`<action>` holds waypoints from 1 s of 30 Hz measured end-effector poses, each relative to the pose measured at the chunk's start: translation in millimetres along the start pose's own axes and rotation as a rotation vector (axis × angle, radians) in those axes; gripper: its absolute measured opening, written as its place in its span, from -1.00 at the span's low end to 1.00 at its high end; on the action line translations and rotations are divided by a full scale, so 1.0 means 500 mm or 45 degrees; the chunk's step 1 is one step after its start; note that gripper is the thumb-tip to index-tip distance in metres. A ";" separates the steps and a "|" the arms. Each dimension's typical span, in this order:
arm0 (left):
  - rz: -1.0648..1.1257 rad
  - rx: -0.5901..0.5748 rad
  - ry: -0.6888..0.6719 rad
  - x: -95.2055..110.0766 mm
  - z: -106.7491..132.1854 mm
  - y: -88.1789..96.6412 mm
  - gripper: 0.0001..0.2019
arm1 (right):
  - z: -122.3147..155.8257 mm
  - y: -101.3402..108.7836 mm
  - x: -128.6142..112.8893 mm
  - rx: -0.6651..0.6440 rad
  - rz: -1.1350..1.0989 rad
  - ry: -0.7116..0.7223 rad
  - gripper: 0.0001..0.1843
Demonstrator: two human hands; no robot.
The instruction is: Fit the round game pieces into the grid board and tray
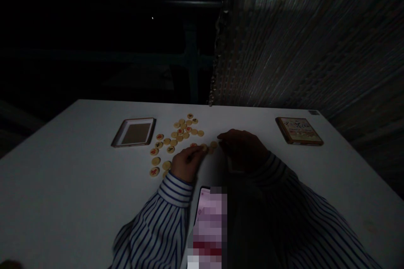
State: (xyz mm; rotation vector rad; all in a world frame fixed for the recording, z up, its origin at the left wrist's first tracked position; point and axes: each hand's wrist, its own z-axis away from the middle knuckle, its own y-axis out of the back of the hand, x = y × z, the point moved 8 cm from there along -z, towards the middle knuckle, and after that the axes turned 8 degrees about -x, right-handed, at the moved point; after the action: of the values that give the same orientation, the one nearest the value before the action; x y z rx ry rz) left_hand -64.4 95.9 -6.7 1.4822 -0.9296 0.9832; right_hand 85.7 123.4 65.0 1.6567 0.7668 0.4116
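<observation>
Round wooden Chinese chess pieces [179, 138] lie loosely scattered on the white table, some showing red or black characters and others plain. My left hand [187, 164] is closed at the right edge of this scatter, thumb and forefinger pinching one Chinese chess piece [204, 148]. Just right of it, a few plain pieces [213, 144] lie close together between my hands. My right hand [244, 148] is in deep shadow beside them, its fingers curled. A pale edge shows at its fingertips, too dark to name. Something light-edged lies partly hidden under that hand.
An open shallow box [115, 139] sits on the table's left side. On the right lies a printed box [299, 130]. A lit phone [206, 218] is between my forearms at the near edge. Behind the table hangs a strand curtain [268, 50]. The room is dim.
</observation>
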 end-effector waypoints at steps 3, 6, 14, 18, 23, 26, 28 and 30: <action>0.212 -0.030 0.114 -0.004 -0.002 0.002 -0.75 | -0.002 -0.004 -0.001 -0.017 0.003 -0.004 -0.74; 0.311 -0.075 0.166 -0.005 -0.005 0.004 -0.76 | -0.004 -0.008 -0.003 -0.037 -0.013 -0.004 -0.75; 0.582 -0.085 0.332 -0.044 -0.001 -0.012 -0.62 | -0.002 -0.019 -0.022 -0.111 -0.040 0.057 -0.73; 0.625 -0.155 0.344 -0.039 -0.002 -0.022 -0.63 | -0.003 -0.025 -0.037 -0.177 -0.064 0.091 -0.74; 0.683 -0.246 0.346 -0.039 -0.001 -0.035 -0.65 | -0.004 -0.035 -0.048 -0.214 -0.063 0.115 -0.71; 0.734 -0.293 0.335 -0.040 0.000 -0.043 -0.65 | -0.004 -0.039 -0.054 -0.207 -0.066 0.141 -0.72; 0.767 -0.306 0.321 -0.039 0.000 -0.046 -0.64 | -0.005 -0.039 -0.057 -0.191 -0.088 0.151 -0.73; 0.789 -0.309 0.319 -0.039 -0.001 -0.048 -0.65 | -0.005 -0.039 -0.058 -0.174 -0.102 0.143 -0.72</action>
State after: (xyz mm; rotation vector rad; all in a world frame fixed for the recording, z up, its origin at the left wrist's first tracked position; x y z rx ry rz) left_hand -48.9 100.0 -33.3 0.8483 -1.3018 1.4035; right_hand 58.3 107.0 50.8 1.4801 0.8667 0.4926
